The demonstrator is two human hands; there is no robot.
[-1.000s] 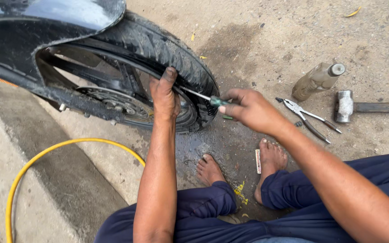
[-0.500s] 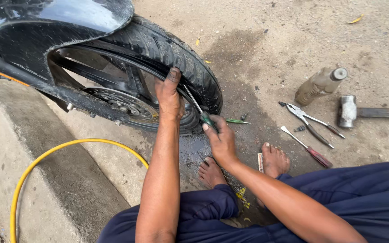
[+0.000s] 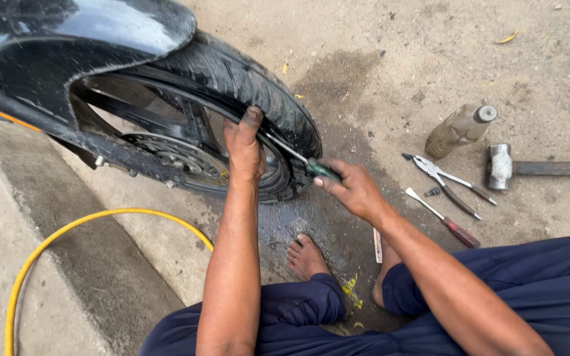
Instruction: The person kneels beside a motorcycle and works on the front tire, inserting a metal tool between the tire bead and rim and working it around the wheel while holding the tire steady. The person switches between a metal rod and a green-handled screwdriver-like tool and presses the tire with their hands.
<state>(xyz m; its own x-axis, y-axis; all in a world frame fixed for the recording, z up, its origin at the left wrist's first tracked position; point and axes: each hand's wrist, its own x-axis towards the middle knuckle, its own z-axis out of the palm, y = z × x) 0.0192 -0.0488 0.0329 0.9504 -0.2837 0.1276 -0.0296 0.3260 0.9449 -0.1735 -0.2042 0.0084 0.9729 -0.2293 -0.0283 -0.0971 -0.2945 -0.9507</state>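
A black motorcycle wheel with its tyre (image 3: 252,86) stands on wet concrete under a black mudguard (image 3: 67,39). My left hand (image 3: 244,146) grips the rim and inner edge of the tyre. My right hand (image 3: 352,188) holds a green-handled screwdriver (image 3: 305,161) whose shaft runs up-left to the tyre bead beside my left hand. My bare feet (image 3: 308,257) rest on the ground below the wheel, and dark blue trousers cover my legs.
Pliers (image 3: 446,181), a red-handled screwdriver (image 3: 444,219), a hammer (image 3: 529,168) and a dirty bottle (image 3: 458,128) lie on the ground at right. A yellow hose (image 3: 67,231) curves over the concrete step at left.
My right hand has moved in from near the pliers to the tyre with the green-handled screwdriver. A red-handled screwdriver now lies by the pliers. My left hand stays on the rim.
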